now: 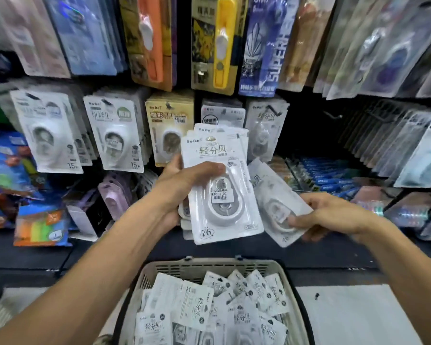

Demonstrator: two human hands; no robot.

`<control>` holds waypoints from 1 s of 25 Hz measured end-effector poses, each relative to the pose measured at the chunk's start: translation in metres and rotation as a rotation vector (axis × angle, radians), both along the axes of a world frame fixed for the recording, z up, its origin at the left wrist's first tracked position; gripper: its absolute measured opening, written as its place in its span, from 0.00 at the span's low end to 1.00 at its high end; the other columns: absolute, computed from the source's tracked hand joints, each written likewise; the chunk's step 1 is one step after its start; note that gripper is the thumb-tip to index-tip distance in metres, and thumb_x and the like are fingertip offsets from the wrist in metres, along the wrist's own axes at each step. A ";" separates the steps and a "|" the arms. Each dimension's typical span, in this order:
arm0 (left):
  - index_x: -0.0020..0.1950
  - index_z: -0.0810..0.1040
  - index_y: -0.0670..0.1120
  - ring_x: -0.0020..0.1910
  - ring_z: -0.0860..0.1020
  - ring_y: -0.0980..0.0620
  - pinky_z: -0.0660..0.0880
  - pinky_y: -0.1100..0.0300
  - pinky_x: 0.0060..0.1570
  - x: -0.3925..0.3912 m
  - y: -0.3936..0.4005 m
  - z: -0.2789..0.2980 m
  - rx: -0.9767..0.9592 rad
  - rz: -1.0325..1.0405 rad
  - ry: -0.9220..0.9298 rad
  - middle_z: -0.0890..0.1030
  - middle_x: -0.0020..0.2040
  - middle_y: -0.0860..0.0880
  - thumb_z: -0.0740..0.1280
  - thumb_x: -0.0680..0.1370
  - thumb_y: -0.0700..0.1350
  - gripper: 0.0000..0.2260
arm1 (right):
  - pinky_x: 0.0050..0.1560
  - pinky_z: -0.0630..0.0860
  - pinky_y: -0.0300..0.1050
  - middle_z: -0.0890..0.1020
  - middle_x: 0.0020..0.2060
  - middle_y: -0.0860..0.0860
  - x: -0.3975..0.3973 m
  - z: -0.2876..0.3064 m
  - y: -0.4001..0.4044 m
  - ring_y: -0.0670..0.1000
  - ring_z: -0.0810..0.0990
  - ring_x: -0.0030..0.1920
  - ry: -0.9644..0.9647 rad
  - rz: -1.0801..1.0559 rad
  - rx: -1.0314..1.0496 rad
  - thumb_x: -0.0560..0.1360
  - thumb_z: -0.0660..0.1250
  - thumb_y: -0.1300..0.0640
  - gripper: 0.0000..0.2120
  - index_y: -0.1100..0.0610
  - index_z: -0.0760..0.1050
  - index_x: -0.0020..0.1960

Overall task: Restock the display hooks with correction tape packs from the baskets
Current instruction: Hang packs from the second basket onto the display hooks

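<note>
My left hand (179, 185) grips a stack of white correction tape packs (222, 195) upright in front of the display, thumb across the front pack. My right hand (334, 215) pinches a single white correction tape pack (274, 195), tilted, just right of the stack and touching it. Below my hands a beige basket (209, 267) holds several more loose packs (209, 307). Behind the stack, a display hook (275, 113) carries matching white packs (264, 133).
Other hooks to the left carry white packs (47, 135), (115, 135) and a tan pack (169, 130). An empty black hook (334, 117) juts out at the right. Pens in blister packs hang above. Coloured stationery (40, 227) lies on the dark shelf at left.
</note>
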State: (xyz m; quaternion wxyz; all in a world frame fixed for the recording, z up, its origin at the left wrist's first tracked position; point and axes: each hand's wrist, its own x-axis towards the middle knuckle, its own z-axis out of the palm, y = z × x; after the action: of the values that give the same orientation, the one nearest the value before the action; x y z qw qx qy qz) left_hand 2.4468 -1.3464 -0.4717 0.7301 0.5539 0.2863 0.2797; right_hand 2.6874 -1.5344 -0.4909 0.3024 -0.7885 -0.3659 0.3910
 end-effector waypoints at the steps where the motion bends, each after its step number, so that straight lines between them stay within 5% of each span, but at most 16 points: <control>1: 0.66 0.76 0.52 0.53 0.86 0.46 0.80 0.46 0.55 0.002 0.002 0.016 0.042 -0.005 -0.001 0.88 0.53 0.50 0.82 0.58 0.49 0.37 | 0.45 0.81 0.54 0.87 0.44 0.59 0.006 0.019 -0.007 0.57 0.84 0.39 0.013 -0.036 0.070 0.75 0.74 0.58 0.12 0.50 0.81 0.57; 3: 0.63 0.78 0.54 0.51 0.87 0.49 0.80 0.48 0.53 0.003 0.007 0.038 0.084 0.023 -0.023 0.88 0.52 0.52 0.82 0.58 0.49 0.34 | 0.45 0.82 0.57 0.86 0.44 0.61 0.007 0.042 -0.016 0.59 0.83 0.38 0.090 -0.114 0.229 0.74 0.73 0.57 0.13 0.53 0.80 0.59; 7: 0.61 0.78 0.51 0.45 0.87 0.47 0.84 0.50 0.44 0.007 0.009 0.036 -0.009 0.080 -0.084 0.88 0.51 0.48 0.82 0.59 0.42 0.32 | 0.23 0.73 0.43 0.84 0.35 0.54 -0.011 0.047 0.001 0.51 0.78 0.27 0.201 -0.262 0.452 0.78 0.70 0.56 0.08 0.56 0.81 0.56; 11: 0.65 0.77 0.50 0.49 0.87 0.44 0.83 0.47 0.50 0.012 0.010 0.027 -0.033 0.088 -0.075 0.88 0.52 0.47 0.84 0.57 0.41 0.37 | 0.21 0.63 0.42 0.82 0.31 0.53 -0.020 0.047 0.028 0.51 0.68 0.22 0.202 -0.477 0.576 0.76 0.70 0.57 0.05 0.57 0.81 0.50; 15: 0.61 0.79 0.51 0.45 0.87 0.45 0.83 0.55 0.35 0.012 0.014 0.026 -0.060 0.106 -0.142 0.88 0.51 0.46 0.82 0.59 0.40 0.32 | 0.22 0.55 0.38 0.77 0.28 0.50 -0.021 0.047 0.025 0.47 0.60 0.19 0.145 -0.618 0.588 0.73 0.69 0.55 0.03 0.52 0.79 0.41; 18: 0.61 0.79 0.52 0.46 0.87 0.45 0.83 0.54 0.37 0.015 0.014 0.024 -0.043 0.100 -0.151 0.88 0.51 0.47 0.81 0.59 0.42 0.32 | 0.21 0.63 0.39 0.81 0.31 0.49 -0.026 0.043 0.027 0.45 0.68 0.20 0.196 -0.611 0.544 0.73 0.74 0.52 0.11 0.54 0.79 0.53; 21: 0.62 0.78 0.53 0.49 0.87 0.45 0.83 0.47 0.50 0.018 0.011 0.020 -0.029 0.098 -0.146 0.88 0.52 0.49 0.83 0.54 0.46 0.37 | 0.40 0.82 0.49 0.82 0.57 0.56 -0.038 0.032 0.032 0.54 0.86 0.42 0.615 -0.671 0.606 0.72 0.77 0.55 0.29 0.55 0.71 0.70; 23: 0.63 0.78 0.54 0.50 0.87 0.45 0.80 0.43 0.57 0.020 0.007 0.018 -0.009 0.113 -0.133 0.88 0.52 0.50 0.82 0.53 0.49 0.38 | 0.57 0.79 0.51 0.77 0.64 0.52 -0.051 0.023 0.036 0.55 0.83 0.55 0.540 -0.693 0.668 0.72 0.77 0.53 0.31 0.49 0.68 0.71; 25: 0.62 0.77 0.55 0.50 0.87 0.45 0.80 0.42 0.57 0.024 0.001 0.015 0.022 0.131 -0.122 0.88 0.51 0.51 0.82 0.55 0.48 0.36 | 0.58 0.78 0.49 0.82 0.59 0.43 -0.070 0.021 0.043 0.49 0.83 0.56 0.325 -0.477 0.699 0.69 0.78 0.45 0.25 0.44 0.75 0.63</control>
State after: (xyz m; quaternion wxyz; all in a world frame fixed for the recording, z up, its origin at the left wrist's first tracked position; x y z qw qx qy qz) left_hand 2.4708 -1.3455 -0.4571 0.7203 0.5237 0.2737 0.3633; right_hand 2.6177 -1.4909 -0.4698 0.6855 -0.6298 -0.2319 0.2822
